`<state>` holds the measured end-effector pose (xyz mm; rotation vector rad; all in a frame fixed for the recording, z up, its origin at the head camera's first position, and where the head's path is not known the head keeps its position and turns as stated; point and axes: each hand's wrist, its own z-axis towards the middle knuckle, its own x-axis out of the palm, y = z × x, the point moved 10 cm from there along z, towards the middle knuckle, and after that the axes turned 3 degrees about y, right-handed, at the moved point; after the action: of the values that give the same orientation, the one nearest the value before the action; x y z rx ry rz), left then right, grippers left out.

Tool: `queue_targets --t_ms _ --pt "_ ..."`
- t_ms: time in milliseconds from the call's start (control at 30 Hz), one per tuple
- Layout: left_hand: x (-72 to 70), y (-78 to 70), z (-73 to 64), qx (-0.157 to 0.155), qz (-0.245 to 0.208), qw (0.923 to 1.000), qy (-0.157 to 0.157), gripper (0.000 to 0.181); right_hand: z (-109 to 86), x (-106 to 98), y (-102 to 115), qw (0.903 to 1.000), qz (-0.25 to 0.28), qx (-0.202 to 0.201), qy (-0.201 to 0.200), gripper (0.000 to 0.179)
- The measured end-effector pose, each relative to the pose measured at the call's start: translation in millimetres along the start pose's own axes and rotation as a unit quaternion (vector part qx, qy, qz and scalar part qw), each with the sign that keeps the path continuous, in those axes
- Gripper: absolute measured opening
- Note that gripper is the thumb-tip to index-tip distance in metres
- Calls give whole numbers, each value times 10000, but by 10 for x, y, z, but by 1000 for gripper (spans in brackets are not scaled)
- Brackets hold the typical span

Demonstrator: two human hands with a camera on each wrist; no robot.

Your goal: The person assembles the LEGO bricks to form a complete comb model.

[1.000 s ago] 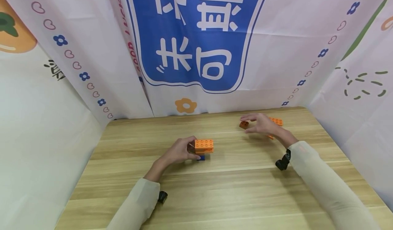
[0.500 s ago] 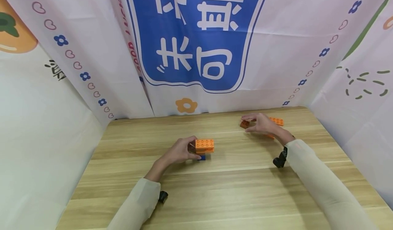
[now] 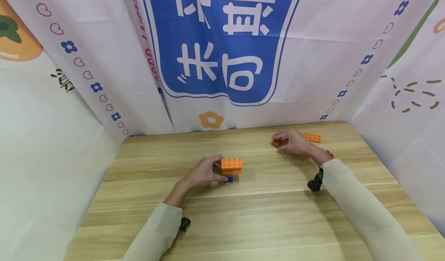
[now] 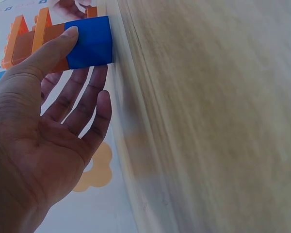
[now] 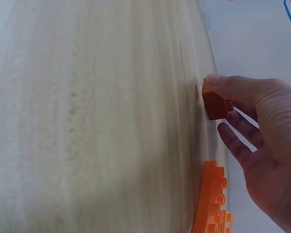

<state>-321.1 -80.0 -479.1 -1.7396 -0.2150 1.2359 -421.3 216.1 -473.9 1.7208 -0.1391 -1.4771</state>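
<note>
My left hand [image 3: 203,171] grips a stack of toy building bricks [image 3: 231,163] by its lower part, on the table left of centre. In the left wrist view the thumb lies on the blue brick [image 4: 89,46] at the stack's base, with brown bricks and orange plates above it. Farther right and back, my right hand [image 3: 293,142] pinches a small brown brick [image 5: 214,103] between thumb and fingers, close to the tabletop. The fingers partly cover that brick in the head view.
Behind the right hand lies an orange studded plate [image 3: 313,137]. Another orange studded plate [image 5: 208,199] shows in the right wrist view. A brown brick [image 3: 329,154] sits beside the right wrist. Printed cloth walls [image 3: 146,114] border the wooden table [image 3: 264,222].
My right hand's fingers have closed in on the small brown brick, and its forearm has shifted slightly left, revealing the brick beside the wrist. The left hand and stack have stayed in place.
</note>
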Motion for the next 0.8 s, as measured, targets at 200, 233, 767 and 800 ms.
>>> queue_targets --t_ms 200,233,767,800 --pt "4 2 -3 -32 -57 10000 6 46 -22 30 52 9999 -48 -97 -29 45" --pt "5 2 -3 -33 -55 10000 6 46 -27 34 60 9999 -46 -128 -39 44" --pt "4 10 8 -28 -17 10000 0 46 -124 72 122 9993 -63 -352 -67 33" --pt "6 10 6 -30 -22 10000 4 46 -130 75 120 9994 -87 -340 -64 33"
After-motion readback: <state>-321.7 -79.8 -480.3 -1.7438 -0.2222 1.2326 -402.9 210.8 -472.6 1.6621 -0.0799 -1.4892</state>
